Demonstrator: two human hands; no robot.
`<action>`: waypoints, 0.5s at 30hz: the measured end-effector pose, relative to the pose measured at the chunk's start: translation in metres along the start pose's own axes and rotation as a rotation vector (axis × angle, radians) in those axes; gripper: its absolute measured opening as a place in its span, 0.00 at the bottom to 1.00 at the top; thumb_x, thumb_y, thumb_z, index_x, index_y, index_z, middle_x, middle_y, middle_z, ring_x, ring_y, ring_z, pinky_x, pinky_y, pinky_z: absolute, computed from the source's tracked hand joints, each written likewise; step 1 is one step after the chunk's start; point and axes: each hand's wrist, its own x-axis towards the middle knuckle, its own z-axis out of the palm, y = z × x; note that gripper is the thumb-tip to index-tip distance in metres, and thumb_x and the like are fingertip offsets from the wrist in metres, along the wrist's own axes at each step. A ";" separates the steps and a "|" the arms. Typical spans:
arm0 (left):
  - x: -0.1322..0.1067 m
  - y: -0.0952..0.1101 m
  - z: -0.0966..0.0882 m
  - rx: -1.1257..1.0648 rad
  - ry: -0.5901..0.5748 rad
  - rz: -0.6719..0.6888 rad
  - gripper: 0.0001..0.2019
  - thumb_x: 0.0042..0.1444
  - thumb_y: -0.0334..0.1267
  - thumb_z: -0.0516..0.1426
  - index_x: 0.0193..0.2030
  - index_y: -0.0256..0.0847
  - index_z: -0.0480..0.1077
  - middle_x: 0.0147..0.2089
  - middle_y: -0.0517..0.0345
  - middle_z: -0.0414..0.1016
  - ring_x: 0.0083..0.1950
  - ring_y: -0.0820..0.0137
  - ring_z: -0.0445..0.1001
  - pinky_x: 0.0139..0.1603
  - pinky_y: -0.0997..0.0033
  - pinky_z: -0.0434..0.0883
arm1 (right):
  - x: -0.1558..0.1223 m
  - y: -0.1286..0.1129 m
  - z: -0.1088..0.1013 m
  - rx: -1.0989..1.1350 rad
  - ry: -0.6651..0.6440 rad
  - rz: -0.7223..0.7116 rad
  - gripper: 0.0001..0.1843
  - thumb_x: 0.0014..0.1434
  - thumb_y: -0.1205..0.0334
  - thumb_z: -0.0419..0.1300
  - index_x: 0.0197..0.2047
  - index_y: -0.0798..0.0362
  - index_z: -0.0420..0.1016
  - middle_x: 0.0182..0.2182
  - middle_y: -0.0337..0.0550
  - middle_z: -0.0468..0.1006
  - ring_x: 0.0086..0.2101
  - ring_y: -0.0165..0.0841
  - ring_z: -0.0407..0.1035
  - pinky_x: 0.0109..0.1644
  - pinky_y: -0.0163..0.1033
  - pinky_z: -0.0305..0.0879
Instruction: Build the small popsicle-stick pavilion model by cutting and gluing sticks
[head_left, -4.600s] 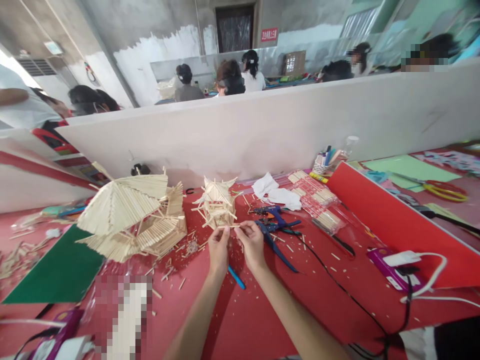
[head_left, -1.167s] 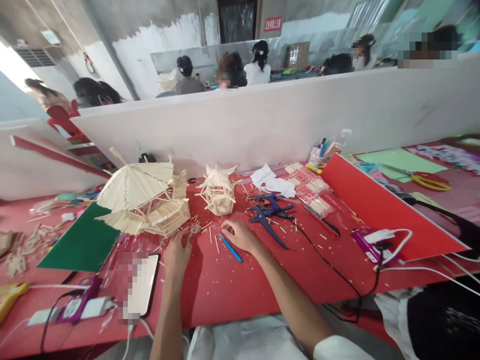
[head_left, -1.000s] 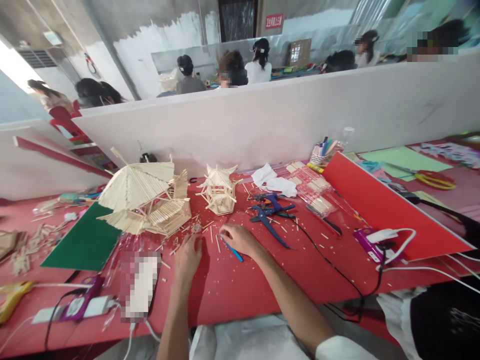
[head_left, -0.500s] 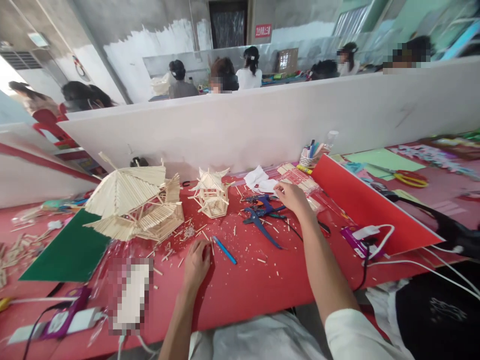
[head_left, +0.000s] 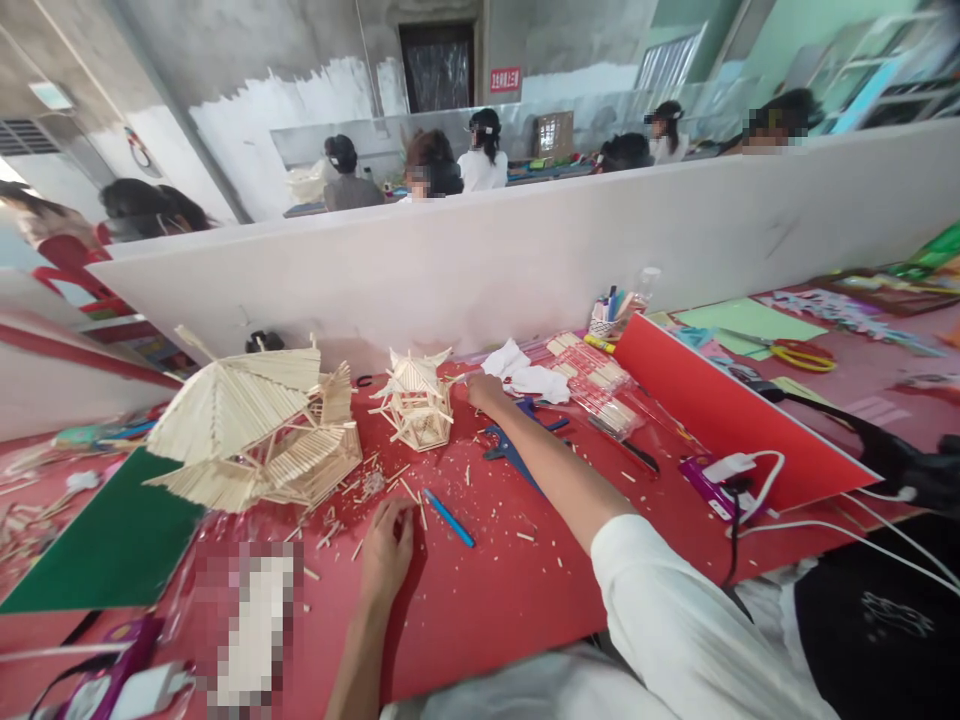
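My left hand (head_left: 388,545) rests on the red table with its fingers curled in; whatever they may hold is hidden. Beside it lie loose wooden sticks and a blue pen (head_left: 450,517). My right hand (head_left: 486,392) reaches forward, fingers drawn together just right of a small stick-built pavilion (head_left: 415,400); I cannot make out what is in them. Close by is crumpled white tissue (head_left: 514,362). Under the right forearm, blue-handled pliers (head_left: 504,450) are partly covered. A larger stick-built pavilion (head_left: 244,415) stands to the left.
A red board (head_left: 720,400) leans at the right, near a purple power strip (head_left: 705,485). Bagged sticks (head_left: 592,375) and a pen holder (head_left: 606,312) sit behind. A green board (head_left: 112,540) lies left. A white partition (head_left: 480,260) borders the table; several people sit beyond.
My right hand has moved left, from above the pliers and tissue to beside the small pavilion. My left hand stays in place on the table. The view has shifted slightly.
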 end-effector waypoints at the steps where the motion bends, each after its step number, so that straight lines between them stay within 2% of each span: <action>1: 0.000 -0.001 0.000 -0.006 0.000 0.006 0.11 0.63 0.40 0.51 0.41 0.43 0.75 0.43 0.51 0.78 0.39 0.64 0.77 0.45 0.63 0.74 | 0.002 0.001 0.004 -0.005 -0.003 0.001 0.19 0.68 0.55 0.61 0.59 0.53 0.71 0.56 0.50 0.74 0.49 0.40 0.74 0.52 0.52 0.74; 8: -0.001 -0.003 0.002 0.000 -0.015 0.015 0.11 0.63 0.40 0.51 0.42 0.44 0.75 0.44 0.51 0.78 0.40 0.64 0.77 0.45 0.63 0.74 | 0.003 0.013 0.016 -0.022 0.020 -0.063 0.20 0.68 0.55 0.62 0.59 0.53 0.71 0.56 0.50 0.74 0.50 0.41 0.73 0.52 0.51 0.74; 15: -0.001 -0.001 0.001 -0.016 -0.015 -0.009 0.12 0.64 0.40 0.51 0.42 0.44 0.76 0.45 0.51 0.78 0.41 0.63 0.78 0.45 0.63 0.74 | 0.001 0.014 0.009 -0.022 0.062 -0.168 0.20 0.68 0.55 0.61 0.59 0.54 0.71 0.55 0.50 0.74 0.49 0.41 0.74 0.52 0.52 0.74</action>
